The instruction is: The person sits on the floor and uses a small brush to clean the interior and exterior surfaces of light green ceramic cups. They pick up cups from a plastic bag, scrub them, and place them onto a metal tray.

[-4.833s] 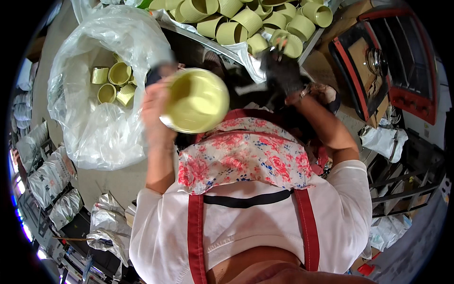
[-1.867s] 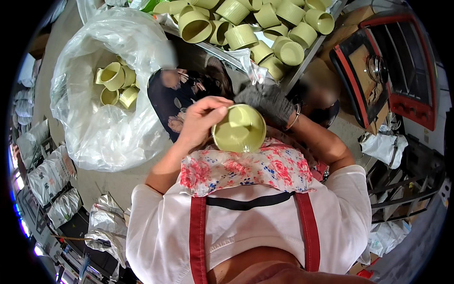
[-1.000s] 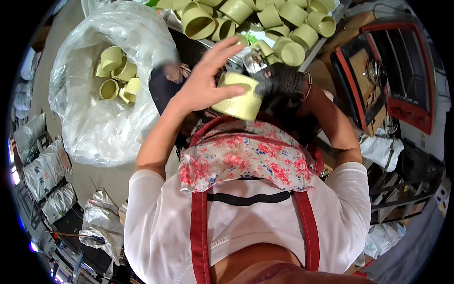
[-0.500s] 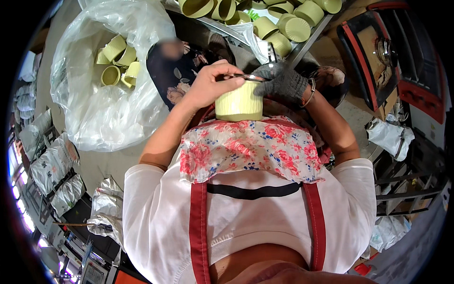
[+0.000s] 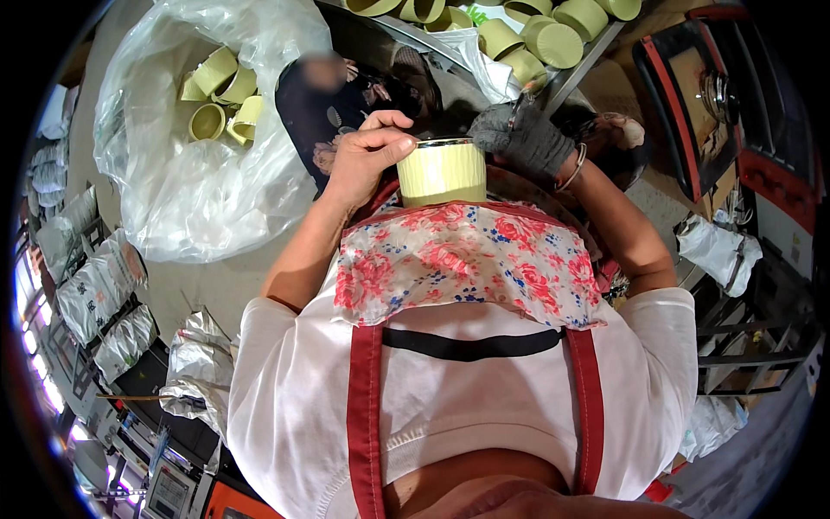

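At the grip: cup, between left hand at its left rim and right hand at its right rim. Close behind the grip, toward the body: apron. Left of the grip: bag, on the floor; inside, grouped toward its far side: small cups. Ahead and slightly right: tray, with loose cups on it and a sheet across its near edge. Far right, beyond the tray's corner: appliance. Right, behind the appliance: sack, then rack. Far left, behind the bag: wrapped packs.
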Motion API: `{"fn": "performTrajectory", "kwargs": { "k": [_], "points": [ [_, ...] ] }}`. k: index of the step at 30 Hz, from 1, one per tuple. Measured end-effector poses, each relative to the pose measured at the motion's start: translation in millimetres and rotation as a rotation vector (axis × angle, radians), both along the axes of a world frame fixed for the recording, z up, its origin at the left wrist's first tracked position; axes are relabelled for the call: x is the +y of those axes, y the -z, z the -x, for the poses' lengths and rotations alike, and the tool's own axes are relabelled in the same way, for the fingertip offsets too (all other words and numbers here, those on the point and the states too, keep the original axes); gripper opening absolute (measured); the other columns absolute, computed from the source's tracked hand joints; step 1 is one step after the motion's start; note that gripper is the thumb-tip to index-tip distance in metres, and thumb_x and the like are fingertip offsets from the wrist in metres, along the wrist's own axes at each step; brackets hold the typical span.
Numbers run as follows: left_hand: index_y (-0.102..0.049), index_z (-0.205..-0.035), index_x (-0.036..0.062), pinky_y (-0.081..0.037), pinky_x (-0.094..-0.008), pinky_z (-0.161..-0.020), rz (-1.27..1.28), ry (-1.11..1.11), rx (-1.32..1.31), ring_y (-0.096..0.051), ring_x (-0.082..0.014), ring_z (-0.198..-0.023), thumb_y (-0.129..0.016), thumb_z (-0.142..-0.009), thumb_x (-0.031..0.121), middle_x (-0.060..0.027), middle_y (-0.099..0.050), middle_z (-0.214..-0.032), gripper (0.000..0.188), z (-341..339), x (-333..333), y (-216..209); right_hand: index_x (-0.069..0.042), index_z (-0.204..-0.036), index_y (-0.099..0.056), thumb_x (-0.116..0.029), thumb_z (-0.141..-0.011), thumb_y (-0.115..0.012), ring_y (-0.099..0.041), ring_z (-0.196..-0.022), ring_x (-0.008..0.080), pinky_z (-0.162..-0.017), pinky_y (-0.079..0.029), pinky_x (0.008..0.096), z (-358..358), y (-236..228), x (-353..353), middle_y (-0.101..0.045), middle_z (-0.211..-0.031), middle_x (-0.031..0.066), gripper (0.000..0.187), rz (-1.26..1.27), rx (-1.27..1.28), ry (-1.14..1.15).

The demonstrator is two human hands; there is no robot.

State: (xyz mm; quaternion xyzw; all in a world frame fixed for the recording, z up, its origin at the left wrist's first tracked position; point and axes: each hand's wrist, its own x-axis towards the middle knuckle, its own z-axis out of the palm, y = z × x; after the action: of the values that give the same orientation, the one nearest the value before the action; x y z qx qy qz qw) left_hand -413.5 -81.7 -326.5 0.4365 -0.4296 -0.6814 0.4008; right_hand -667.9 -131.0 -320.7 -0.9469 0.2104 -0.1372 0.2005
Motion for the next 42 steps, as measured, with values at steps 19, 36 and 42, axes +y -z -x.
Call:
{"fn": "performTrajectory", "kwargs": {
  "k": [19,36,42],
  "points": [
    [-0.055,-0.095,0.0005,-0.047,-0.0261,-0.072,-0.500,-0.072,0.412,-0.058,-0.0143,-0.080,-0.049,-0.087,0.017,-0.0084,-0.060,-0.090,0.019,20.9,-13.1,-39.9,-0.004,-0.099,-0.056,-0.013,-0.080,-0.052,-0.059,-0.082,0.0258,-0.071,-0.047,0.0312,-21.2,-3.3,28.3,-0.058,-0.090,0.0133,0.021,-0.625,-0.523,0.406],
    [-0.046,-0.117,0.0004,-0.036,-0.0359,-0.093,0.328,-1.168,-0.279,-0.045,-0.0202,-0.109,-0.048,-0.084,0.019,-0.0124,-0.050,-0.116,0.037,-103.4,-32.7,-102.1,-0.011,-0.067,-0.050,-0.025,-0.085,-0.046,-0.038,-0.040,0.0078,-0.034,-0.028,0.0231,-95.7,9.3,-118.1,-0.043,-0.053,-0.0016,0.023,-1.091,-1.014,0.811],
    [-0.049,-0.113,-0.0005,-0.031,-0.0383,-0.095,0.307,-1.125,-0.237,-0.045,-0.0223,-0.111,-0.045,-0.086,0.026,-0.0122,-0.052,-0.115,0.038,-125.0,-28.5,-90.0,-0.008,-0.082,-0.052,-0.034,-0.080,-0.055,-0.052,-0.052,0.0201,-0.039,-0.037,0.0374,-190.0,112.9,-238.1,-0.054,-0.066,0.0061,0.025,-1.665,-1.068,1.081]
  ]
}}
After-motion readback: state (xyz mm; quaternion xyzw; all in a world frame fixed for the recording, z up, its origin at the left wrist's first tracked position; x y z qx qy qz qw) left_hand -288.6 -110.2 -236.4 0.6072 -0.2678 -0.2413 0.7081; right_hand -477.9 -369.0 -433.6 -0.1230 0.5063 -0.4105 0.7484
